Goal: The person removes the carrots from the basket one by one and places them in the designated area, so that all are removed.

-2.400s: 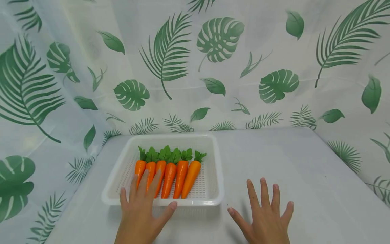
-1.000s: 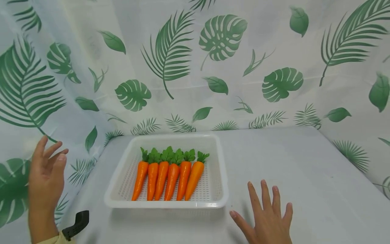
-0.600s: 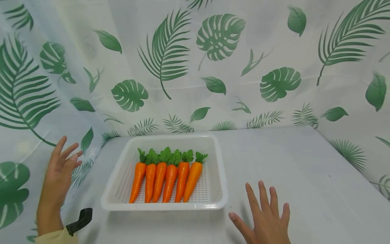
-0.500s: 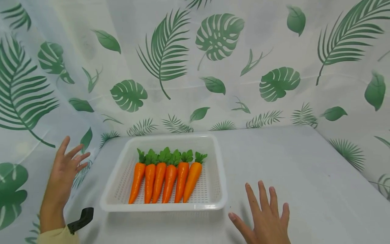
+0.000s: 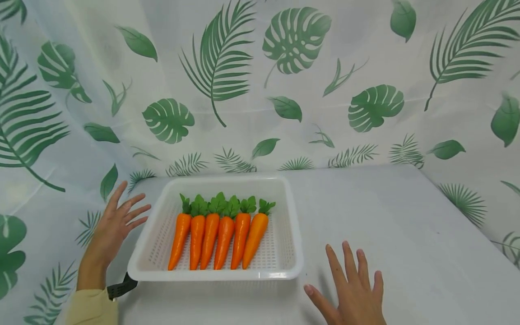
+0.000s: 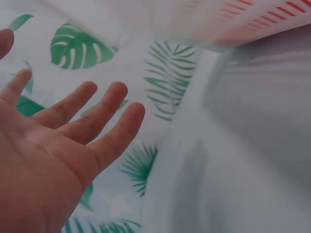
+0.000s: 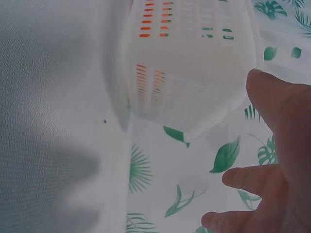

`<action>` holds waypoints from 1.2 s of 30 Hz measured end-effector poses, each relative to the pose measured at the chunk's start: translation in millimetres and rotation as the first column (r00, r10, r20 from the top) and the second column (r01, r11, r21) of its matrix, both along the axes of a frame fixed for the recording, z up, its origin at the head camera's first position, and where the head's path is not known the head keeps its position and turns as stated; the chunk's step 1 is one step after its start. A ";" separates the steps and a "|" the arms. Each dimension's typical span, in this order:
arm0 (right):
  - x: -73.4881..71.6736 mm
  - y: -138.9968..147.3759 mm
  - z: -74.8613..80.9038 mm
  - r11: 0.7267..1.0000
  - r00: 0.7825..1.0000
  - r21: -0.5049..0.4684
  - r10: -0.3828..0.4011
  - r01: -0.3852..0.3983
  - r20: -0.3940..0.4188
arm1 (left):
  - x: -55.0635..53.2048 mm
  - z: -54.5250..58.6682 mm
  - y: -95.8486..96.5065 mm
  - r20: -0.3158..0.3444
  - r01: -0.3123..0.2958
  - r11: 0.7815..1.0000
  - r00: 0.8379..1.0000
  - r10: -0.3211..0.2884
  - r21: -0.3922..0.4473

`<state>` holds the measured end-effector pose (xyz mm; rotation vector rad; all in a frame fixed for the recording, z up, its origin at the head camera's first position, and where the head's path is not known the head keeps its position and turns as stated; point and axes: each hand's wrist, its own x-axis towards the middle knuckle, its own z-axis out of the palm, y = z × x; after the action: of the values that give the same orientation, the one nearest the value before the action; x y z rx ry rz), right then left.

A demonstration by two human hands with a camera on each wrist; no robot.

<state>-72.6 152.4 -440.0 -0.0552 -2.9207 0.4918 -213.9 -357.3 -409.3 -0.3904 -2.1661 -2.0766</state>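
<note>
Several orange carrots (image 5: 224, 239) with green leafy tops lie side by side in a white perforated plastic basket (image 5: 290, 234) on the table. Just left of the basket, my left hand (image 5: 111, 228) is raised with fingers spread and nothing in them. In the left wrist view, that hand's fingers (image 6: 104, 116) stretch toward the patterned cloth, below the basket's slotted underside (image 6: 228, 19). My right hand (image 5: 353, 289) hovers over the table to the right of the basket's near corner, fingers spread, holding nothing. The right wrist view shows the basket's slotted side (image 7: 189, 63) beyond the thumb.
White cloth with green leaf prints (image 5: 227, 90) hangs behind and on both sides. The table has a pale cover (image 5: 365, 203). A black piece (image 5: 122, 287) is fixed at my left wrist, beside a beige sleeve (image 5: 92, 307).
My left hand left its place over the basket's near left, swung far left, then came back right to the basket's left side. The right hand stayed nearly still; the carrots stayed put.
</note>
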 end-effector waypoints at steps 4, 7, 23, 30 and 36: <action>-0.9 -1.1 2.2 1.000 1.000 -0.015 -0.001 0.002 0.030 | -6.4 -3.8 9.3 0.060 0.000 0.997 0.998 0.004 -0.071; -0.7 -0.1 1.5 0.999 1.000 -0.044 0.013 -0.012 0.012 | -9.4 -5.8 15.6 0.094 0.028 0.996 0.995 -0.020 -0.082; 4.5 3.0 -6.5 0.982 0.993 -0.161 0.087 -0.100 -0.084 | -8.7 -19.0 30.7 0.169 0.143 0.988 0.977 -0.131 -0.063; 7.7 3.8 -8.2 0.967 0.986 -0.222 0.091 -0.121 -0.141 | -8.0 -26.3 25.5 0.189 0.146 0.989 0.972 -0.138 -0.030; 6.9 8.4 -5.8 0.950 0.980 -0.273 0.110 -0.152 -0.165 | -8.5 -29.7 25.1 0.189 0.137 0.990 0.973 -0.129 -0.032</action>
<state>-65.7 160.8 -445.8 0.1335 -2.6986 0.8953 -222.4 -332.2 -439.0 -0.3684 -2.3558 -2.2208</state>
